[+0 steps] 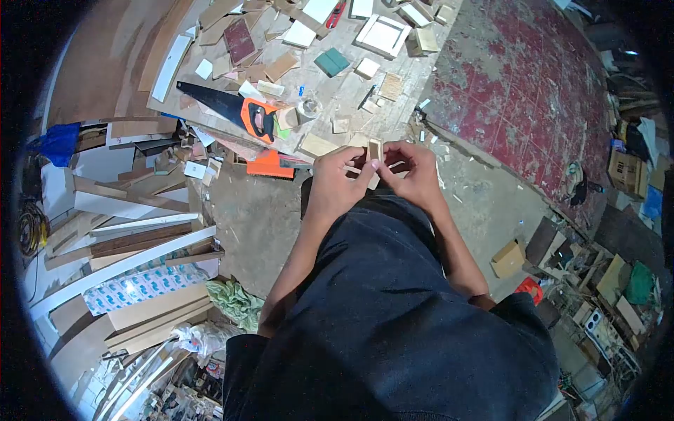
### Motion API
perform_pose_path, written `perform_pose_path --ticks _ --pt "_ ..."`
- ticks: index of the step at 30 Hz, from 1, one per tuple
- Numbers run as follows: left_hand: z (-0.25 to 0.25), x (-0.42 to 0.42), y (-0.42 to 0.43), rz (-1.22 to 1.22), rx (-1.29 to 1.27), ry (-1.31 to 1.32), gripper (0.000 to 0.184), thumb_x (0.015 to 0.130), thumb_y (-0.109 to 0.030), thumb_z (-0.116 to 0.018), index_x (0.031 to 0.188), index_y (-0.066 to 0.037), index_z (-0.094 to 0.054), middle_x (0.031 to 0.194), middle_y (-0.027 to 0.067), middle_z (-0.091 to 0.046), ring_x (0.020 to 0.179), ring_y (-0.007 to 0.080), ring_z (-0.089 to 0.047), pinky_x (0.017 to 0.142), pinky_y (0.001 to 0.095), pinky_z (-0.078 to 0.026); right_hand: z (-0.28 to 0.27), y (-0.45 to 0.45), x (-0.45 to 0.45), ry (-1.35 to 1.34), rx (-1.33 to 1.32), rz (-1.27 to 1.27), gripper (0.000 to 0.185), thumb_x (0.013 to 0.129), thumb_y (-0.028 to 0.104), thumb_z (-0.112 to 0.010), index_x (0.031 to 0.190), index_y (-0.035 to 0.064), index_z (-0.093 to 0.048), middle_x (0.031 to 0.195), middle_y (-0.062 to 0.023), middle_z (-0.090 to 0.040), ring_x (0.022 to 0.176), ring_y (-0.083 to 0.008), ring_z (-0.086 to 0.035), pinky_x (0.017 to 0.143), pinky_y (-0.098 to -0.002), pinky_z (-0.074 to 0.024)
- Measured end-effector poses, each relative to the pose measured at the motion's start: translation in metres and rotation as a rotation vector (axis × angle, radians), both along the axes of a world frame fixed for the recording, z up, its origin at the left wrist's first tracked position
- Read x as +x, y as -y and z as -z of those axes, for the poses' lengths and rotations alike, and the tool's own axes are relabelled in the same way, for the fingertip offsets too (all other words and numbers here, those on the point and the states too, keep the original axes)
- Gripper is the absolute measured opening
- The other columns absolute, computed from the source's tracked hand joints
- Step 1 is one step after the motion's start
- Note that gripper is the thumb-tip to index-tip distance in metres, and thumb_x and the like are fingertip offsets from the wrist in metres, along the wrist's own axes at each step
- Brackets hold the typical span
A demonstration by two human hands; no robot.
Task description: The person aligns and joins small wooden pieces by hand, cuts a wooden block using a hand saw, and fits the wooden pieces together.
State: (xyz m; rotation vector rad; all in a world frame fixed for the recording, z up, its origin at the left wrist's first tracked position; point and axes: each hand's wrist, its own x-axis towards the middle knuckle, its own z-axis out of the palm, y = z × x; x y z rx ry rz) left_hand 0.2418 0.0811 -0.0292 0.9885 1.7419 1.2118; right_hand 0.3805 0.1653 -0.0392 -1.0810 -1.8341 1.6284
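Note:
Between my two hands is a small wooden piece [375, 149], shaped like a little open box or frame, in front of my body near the table edge. My left hand [342, 180] grips its left side with thumb and fingers. From the right, my right hand [413, 177] pinches the same piece, its thumb close to the left one. Just beyond the left hand lies a light wood block [317, 145]. A handsaw [261, 121] with an orange and black handle rests farther left on the worktable [330, 98].
The table also holds a green block [331, 62], a white frame [382, 36] and many wood scraps. Stacked boards [140, 242] fill the left side. A red tiled surface [519, 91] lies to the right, with a cardboard box [507, 259] on the floor nearer me.

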Motion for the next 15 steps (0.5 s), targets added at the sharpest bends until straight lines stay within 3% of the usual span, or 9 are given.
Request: perform_pose_path --ticks 4,9,15 --pt "0.011 0.006 -0.004 0.048 0.001 -0.001 0.013 0.085 -0.004 -0.061 0.094 0.004 -0.065 0.080 0.0103 -0.066 0.074 0.0134 -0.064 0.065 0.0260 -0.051 0.000 -0.006 0.010 0.069 0.063 -0.064 0.024 0.076 0.008 -0.073 0.095 -0.0037 -0.064 0.075 -0.0077 -0.066 0.067 -0.0108 -0.063 0.059 -0.0242 -0.0522" --pt "0.014 0.012 -0.003 0.047 -0.029 -0.241 0.008 0.083 -0.003 -0.059 0.086 0.003 -0.064 0.074 0.0130 -0.063 0.064 0.0180 -0.062 0.059 0.0287 -0.047 0.014 -0.004 0.014 0.059 0.026 -0.072 0.022 0.075 0.008 -0.073 0.092 -0.0039 -0.065 0.072 -0.0060 -0.065 0.065 -0.0090 -0.061 0.058 -0.0228 -0.0503" --pt "0.015 0.016 -0.003 0.003 -0.064 -0.239 0.008 0.083 -0.003 -0.059 0.085 0.003 -0.063 0.074 0.0138 -0.063 0.064 0.0211 -0.063 0.059 0.0299 -0.047 0.028 0.001 0.010 0.036 -0.006 -0.014 0.023 0.075 0.009 -0.074 0.092 -0.0034 -0.065 0.070 -0.0035 -0.063 0.062 -0.0062 -0.057 0.055 -0.0212 -0.0467"
